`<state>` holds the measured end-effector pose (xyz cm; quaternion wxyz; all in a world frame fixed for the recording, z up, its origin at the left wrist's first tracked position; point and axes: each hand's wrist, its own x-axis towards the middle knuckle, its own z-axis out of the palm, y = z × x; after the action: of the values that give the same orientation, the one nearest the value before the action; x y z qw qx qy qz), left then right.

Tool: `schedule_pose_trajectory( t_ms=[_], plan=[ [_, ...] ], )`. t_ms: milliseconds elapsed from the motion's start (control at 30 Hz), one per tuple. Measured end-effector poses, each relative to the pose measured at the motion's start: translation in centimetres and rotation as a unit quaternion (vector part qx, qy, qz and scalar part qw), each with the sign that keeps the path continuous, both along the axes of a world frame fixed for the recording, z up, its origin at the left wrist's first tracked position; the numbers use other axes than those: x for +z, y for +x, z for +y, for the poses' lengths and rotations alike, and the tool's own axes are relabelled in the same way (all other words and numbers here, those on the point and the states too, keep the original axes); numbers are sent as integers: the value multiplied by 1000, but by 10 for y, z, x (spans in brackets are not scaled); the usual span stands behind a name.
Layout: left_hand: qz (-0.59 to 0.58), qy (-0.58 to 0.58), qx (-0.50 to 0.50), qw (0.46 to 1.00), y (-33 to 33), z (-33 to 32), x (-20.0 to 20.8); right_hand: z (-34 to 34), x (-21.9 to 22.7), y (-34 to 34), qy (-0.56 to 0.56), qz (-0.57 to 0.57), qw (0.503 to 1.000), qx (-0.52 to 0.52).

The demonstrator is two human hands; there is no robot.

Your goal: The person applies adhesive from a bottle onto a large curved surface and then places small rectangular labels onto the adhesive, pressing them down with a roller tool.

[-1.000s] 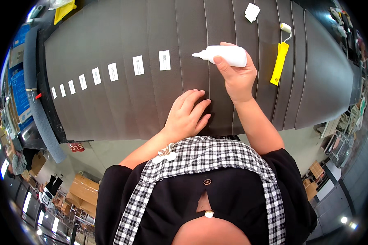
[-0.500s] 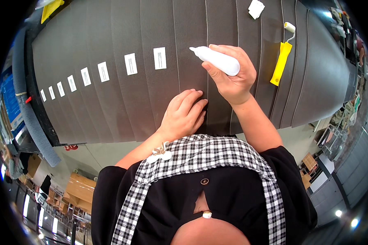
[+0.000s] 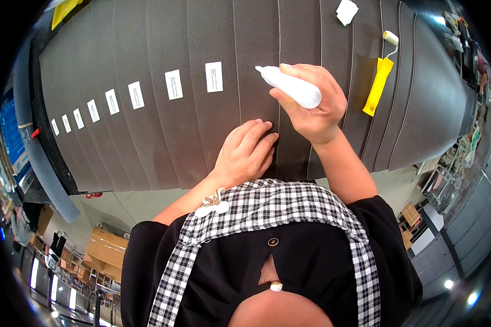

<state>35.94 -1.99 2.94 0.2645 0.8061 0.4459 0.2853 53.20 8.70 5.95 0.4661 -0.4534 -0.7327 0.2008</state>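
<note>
My right hand grips a white squeeze bottle by its body, thumb on the near side. The bottle is tilted, its narrow nozzle pointing left over a dark brown leather-like sheet; I cannot tell whether the tip touches. My left hand lies on the overlapping sheets near the front edge, fingers stretched out and holding nothing. Left of the nozzle is a white label with dark print, the nearest of a row of several labels, one on each sheet.
To the right lies a small paint roller with a yellow handle. A stack of white labels sits at the far right. A grey padded roll runs along the table's left edge. Cardboard boxes stand on the floor behind.
My right hand and the bottle have shifted slightly right and nearer to me. My left hand stays in place; the whole view has turned a little.
</note>
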Motion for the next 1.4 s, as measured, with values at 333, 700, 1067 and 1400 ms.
schedule_pose_trajectory(
  t_ms=[333, 700, 1067, 1400],
  plan=[
    [-10, 9, 5, 1000, 1, -1, -1, -14, 7, 6, -23, -13, 999, 19],
    [-18, 7, 6, 1000, 3, -1, 1, -17, 14, 7, -13, -1, 1000, 10],
    [-21, 9, 2, 1000, 4, 1, 3, 3, 3, 6, 2, 17, 1000, -11],
    [-22, 6, 3, 1000, 3, 2, 4, 1, 2, 17, 4, 1, 999, -32]
  ],
)
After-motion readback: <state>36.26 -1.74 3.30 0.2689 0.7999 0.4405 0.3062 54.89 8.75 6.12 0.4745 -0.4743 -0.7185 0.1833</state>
